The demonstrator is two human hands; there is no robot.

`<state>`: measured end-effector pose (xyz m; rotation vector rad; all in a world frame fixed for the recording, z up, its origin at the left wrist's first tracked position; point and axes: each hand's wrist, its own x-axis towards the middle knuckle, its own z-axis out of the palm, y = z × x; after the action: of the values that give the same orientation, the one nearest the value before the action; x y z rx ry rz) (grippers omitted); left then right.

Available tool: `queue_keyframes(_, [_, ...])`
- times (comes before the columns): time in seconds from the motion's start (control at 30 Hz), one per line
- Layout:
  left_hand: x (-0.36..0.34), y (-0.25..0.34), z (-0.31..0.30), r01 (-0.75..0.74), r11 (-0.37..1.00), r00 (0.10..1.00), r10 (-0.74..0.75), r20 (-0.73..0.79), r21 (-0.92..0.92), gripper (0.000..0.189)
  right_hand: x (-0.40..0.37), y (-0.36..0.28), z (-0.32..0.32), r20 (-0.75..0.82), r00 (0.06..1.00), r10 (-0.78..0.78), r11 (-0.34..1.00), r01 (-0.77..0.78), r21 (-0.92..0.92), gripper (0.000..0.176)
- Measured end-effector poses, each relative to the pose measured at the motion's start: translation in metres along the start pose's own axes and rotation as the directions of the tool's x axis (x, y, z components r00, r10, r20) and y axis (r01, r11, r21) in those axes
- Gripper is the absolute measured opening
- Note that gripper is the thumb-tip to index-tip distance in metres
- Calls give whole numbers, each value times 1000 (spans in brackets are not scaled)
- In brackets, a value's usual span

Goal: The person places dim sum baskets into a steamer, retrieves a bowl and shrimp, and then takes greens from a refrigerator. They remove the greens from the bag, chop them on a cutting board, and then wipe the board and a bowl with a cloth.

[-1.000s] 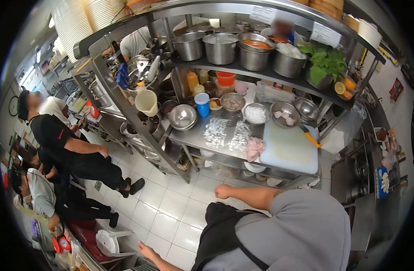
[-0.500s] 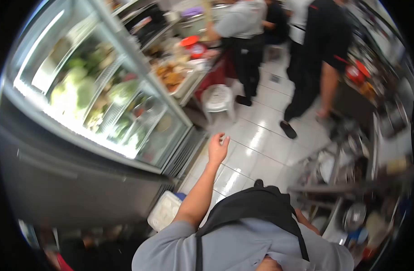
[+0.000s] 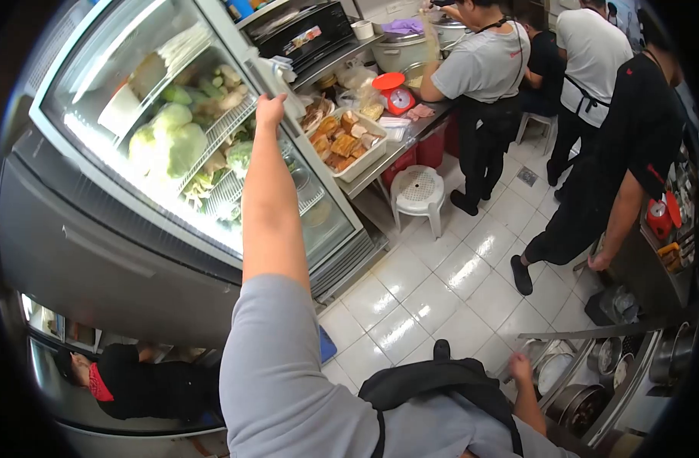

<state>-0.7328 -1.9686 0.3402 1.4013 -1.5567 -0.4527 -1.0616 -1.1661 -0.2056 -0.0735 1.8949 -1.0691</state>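
Observation:
My left arm reaches far forward to the glass-door refrigerator (image 3: 178, 229). At the right-hand edge of its door, my left hand (image 3: 271, 111) is closed around the frame or handle; the fingertips are partly hidden. Behind the glass, a cabbage (image 3: 170, 141) and other vegetables lie on wire shelves. My right hand (image 3: 521, 367) hangs low at my right side, loosely curled and slightly blurred, and I see nothing in it. A metal rack with pots (image 3: 578, 408) is close beside that hand.
A white stool (image 3: 417, 187) stands by the counter, below a tray of browned food pieces (image 3: 346, 145). A red scale (image 3: 397, 99) sits farther back. Several co-workers occupy the aisle, one in black (image 3: 616, 168) at right. Another person (image 3: 147, 382) is at lower left.
My left hand has gone from above the floor to the refrigerator door's edge and closed there. The view has shifted, and my right hand has come into sight.

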Motion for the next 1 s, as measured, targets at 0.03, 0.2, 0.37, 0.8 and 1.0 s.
queue_keyframes(0.03, [-15, 24, -1, 29, 999, 999, -28, 19, -20, 71, -9, 9, -4, 20, 999, 50, 999, -50, -15, 17])
queue_keyframes(0.2, [-14, 14, 17, 128, 982, 989, -137, -56, -137, 70, -25, 98, -33, 89, 907, 411, 899, -420, 126, 18])
queue_keyframes(0.37, [-117, 21, -1, -66, 973, 993, 43, -107, -221, 55, 8, 91, -44, 286, 930, 231, 702, 44, -710, 23])
queue_keyframes(0.8, [-459, -17, -283, -329, 848, 675, -97, -732, -416, 35, 315, -183, 224, 452, 852, -265, 615, 511, -601, 21])
queue_keyframes(1.0, [-490, -64, -419, -273, 908, 526, -135, -839, -318, 47, 239, -291, 413, 814, 560, -153, 116, 828, -548, 29])
